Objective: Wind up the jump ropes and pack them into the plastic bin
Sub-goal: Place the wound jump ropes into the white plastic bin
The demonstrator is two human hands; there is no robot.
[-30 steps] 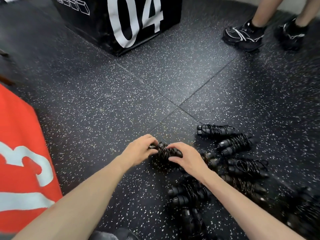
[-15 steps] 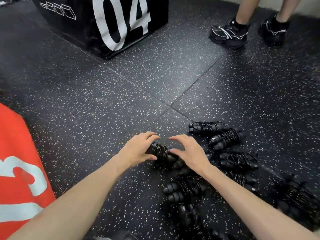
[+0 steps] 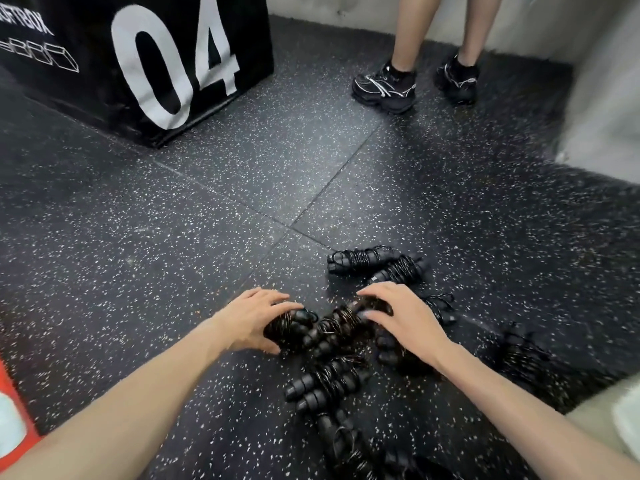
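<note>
Gripping one wound jump rope [image 3: 289,329], left hand [image 3: 251,318]; right hand [image 3: 401,318], fingers curled over another bundle [image 3: 341,323].

1. The wound jump ropes [image 3: 360,261] lie on the floor [image 3: 104,237] in a cluster right of centre — some under both hands.
2. The left hand [image 3: 251,318] sits left of the right hand [image 3: 403,318].
3. The box [image 3: 138,60] stands far left; a bystander's shoes [image 3: 384,86] stand behind the ropes, near the wall [image 3: 602,109].
</note>
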